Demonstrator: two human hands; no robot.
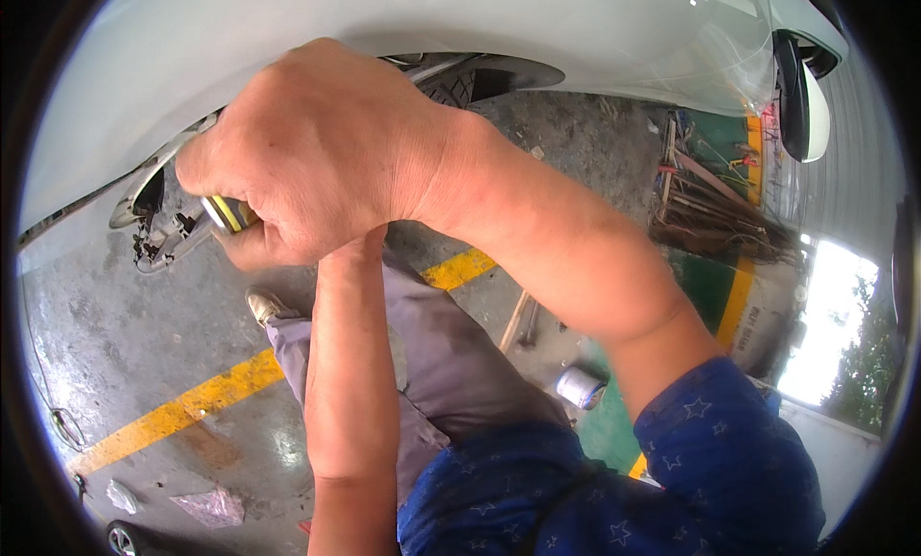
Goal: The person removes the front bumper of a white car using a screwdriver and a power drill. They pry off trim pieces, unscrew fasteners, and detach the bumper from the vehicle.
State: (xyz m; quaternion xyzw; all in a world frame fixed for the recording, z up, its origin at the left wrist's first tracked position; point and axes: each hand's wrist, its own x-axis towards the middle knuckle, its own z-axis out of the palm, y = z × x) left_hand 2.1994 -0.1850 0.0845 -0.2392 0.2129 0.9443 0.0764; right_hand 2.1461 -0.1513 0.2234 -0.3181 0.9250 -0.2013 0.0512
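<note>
Yellow-and-black object [228, 212] with a pale end is sitting between the thumb and bent fingers of your right hand [307, 163], just beside the white car panel [604, 47]. Your right hand is curling narrowly around it, back upward, covering most of it; whether it is touching the panel is impossible to make out. Your left forearm [352, 393] is rising from the lower edge and passing behind the right hand, which is hiding your left hand, so I can't say whether that one is spread or gripping. Your star-printed blue sleeve [715, 431] is bunching above the right elbow. Below your arms, your grey trousers [451, 335] are showing, with one pale shoe [267, 307] resting on the grey floor [230, 316]. A yellow stripe [206, 395] is running across it. A white-and-blue can [579, 387] is standing or lying near your right side. Farther off, long rods [705, 201] are lying piled beneath the side mirror [815, 110], and crumpled plastic [211, 507] is lying at lower left.
</note>
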